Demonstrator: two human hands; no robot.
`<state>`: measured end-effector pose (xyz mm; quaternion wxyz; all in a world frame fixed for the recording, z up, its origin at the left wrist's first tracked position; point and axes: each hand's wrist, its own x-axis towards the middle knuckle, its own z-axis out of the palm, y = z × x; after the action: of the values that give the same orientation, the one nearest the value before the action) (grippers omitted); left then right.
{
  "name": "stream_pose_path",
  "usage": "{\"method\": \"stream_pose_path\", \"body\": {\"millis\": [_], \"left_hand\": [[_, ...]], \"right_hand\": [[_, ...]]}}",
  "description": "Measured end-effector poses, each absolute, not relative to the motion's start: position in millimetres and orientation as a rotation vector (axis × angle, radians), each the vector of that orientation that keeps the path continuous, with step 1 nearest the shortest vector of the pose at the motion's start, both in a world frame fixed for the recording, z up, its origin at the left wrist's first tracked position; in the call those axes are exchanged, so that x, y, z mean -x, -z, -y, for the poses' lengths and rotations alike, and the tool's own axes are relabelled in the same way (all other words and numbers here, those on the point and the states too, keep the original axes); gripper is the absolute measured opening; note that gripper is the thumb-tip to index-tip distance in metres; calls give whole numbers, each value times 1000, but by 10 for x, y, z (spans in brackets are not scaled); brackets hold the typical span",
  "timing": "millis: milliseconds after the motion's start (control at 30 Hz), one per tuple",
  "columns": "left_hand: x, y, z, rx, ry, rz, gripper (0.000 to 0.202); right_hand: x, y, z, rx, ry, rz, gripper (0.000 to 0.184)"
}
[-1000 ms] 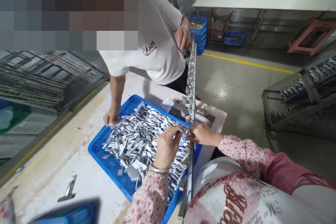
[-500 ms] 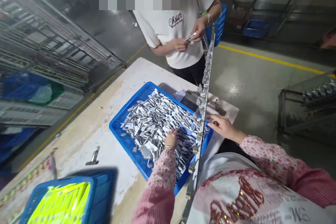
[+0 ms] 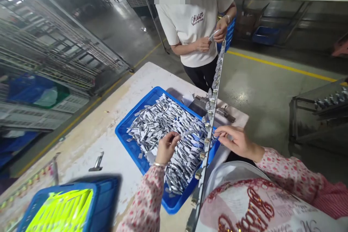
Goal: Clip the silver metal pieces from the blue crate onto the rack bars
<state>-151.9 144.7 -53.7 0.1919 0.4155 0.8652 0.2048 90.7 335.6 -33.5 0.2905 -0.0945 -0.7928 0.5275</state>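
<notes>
My left hand is raised just over the heap of small silver metal pieces in a blue tray. Its thumb and fingers are pinched together, and a thin silver piece appears to stick out from the fingertips. A long metal rail with a row of small clips slants up across the tray's right side. Grey leaf-shaped pieces sit along its farther part; the nearer clips look bare. My right hand is at the rail's right edge, fingers stretched toward it, thumb slightly apart.
Across the table, a co-worker in a white T-shirt holds a small piece at the rail's far end. A loose metal bracket and a blue crate with bright yellow pieces are at left. Metal fixtures lie behind the tray.
My left hand has risen out of the heap and moved left, now pinching. My right hand has shifted slightly nearer along the rail. The view has swung a little to the left.
</notes>
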Motion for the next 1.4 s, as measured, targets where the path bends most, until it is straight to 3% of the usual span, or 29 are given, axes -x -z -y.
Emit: {"method": "stream_pose_path", "body": {"millis": [100, 233, 367, 500, 633, 733, 867, 1100, 1400], "left_hand": [[1207, -43, -1448, -1195, -1052, -2192, 27], [758, -395, -1488, -1066, -1350, -1646, 35], [609, -370, -1574, -877, -1315, -1382, 46], [616, -410, -1657, -1080, -1325, -1931, 24], [587, -518, -1685, -1582, -1077, -2118, 25], [626, -529, -1695, -1624, -1058, -2087, 12], [762, -426, -1730, -1233, -1411, -2055, 6], [841, -153, -1819, -954, -1568, -2016, 18], [867, -17, -1799, -1279, -1450, -2084, 16]], "right_hand": [[-852, 36, -3199, 54, -1578, 2166, 47], [-802, -127, -3022, -78, -2025, 1920, 31], [-781, -82, -3048, -17, -2281, 1729, 35], [-759, -102, -3200, 118, -1711, 2017, 22], [-718, -186, -3194, -42, -1095, 2256, 17], [-714, -130, -3137, -66, -1124, 2226, 18], [-744, 185, -3130, 217, -1272, 2146, 33], [-560, 723, -3047, 399, -983, 2568, 46], [-383, 877, -2990, 353, -923, 2689, 28]]}}
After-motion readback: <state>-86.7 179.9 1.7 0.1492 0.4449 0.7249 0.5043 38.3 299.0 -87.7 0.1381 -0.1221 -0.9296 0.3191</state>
